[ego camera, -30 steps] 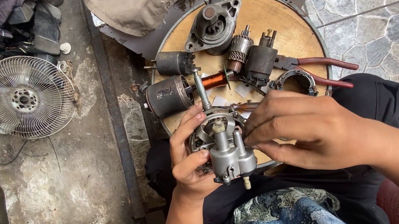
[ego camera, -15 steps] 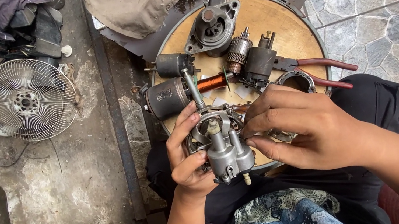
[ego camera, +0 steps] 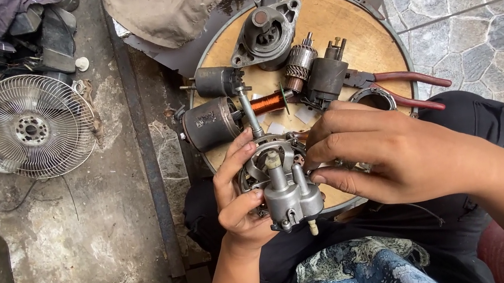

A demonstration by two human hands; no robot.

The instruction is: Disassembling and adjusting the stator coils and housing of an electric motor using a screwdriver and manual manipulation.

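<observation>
The left hand (ego camera: 239,195) clasps a grey cast-metal motor housing (ego camera: 285,191) at the round counter's (ego camera: 378,36) six o'clock edge; the right hand (ego camera: 384,149) pinches its three o'clock rim; likely heavy, rigid, greasy; best gripped around the body.

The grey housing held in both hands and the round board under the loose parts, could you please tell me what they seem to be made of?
Grey housing: likely cast metal, perhaps aluminium; dull silvery surface with moulded bosses. Round board: looks like wood or plywood, matt tan and stained, within a grey metal-looking rim.
</observation>
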